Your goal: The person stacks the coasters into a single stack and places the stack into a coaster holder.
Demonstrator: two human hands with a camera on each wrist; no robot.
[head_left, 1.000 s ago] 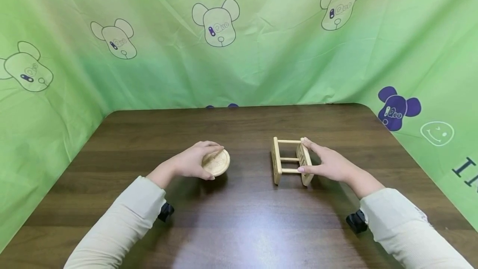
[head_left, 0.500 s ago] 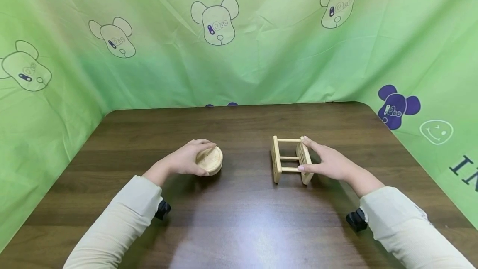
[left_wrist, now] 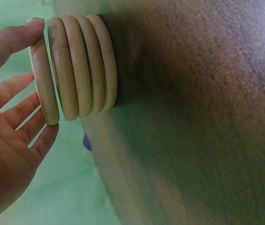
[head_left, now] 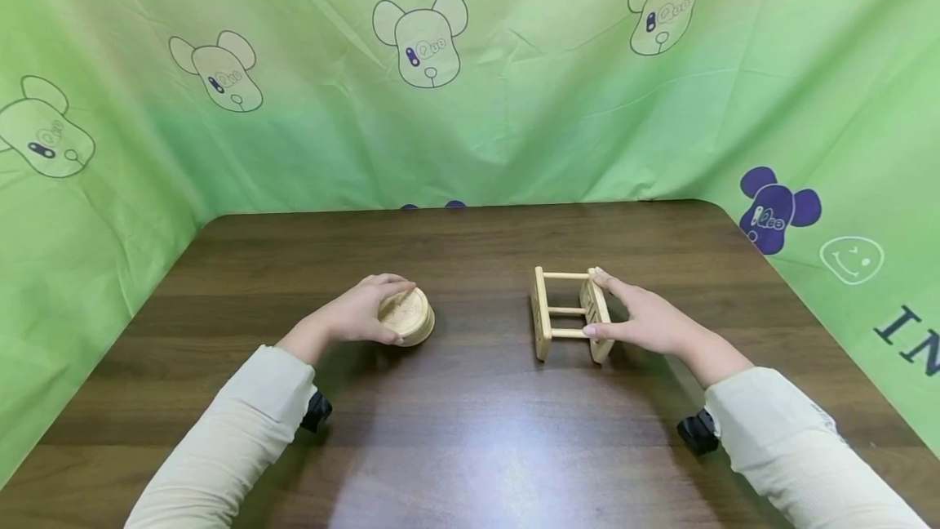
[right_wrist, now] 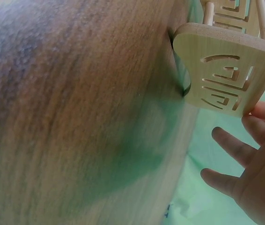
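My left hand (head_left: 358, 313) pinches a round wooden coaster (left_wrist: 45, 82) by its edge, thumb on one side and fingers on the other. Right under this coaster stands a neat stack of several similar coasters (left_wrist: 82, 70) on the table; a thin, tapering gap shows between the two in the left wrist view. To the right, a small wooden coaster rack (head_left: 542, 315) rests on the table, its two side panels joined by thin rods. My right hand (head_left: 646, 318) grips the rack's right panel (right_wrist: 221, 70), which has cut-out slots; two fingers are spread off it.
Both things stand on a dark brown wooden table (head_left: 470, 415), with a bare stretch between them. A green cloth (head_left: 514, 145) printed with cartoon bear heads hangs behind and along both sides.
My left hand has shifted a little left with the coaster, bringing it over the stack, whose edge now shows beneath. The right hand and the rack have stayed in place.
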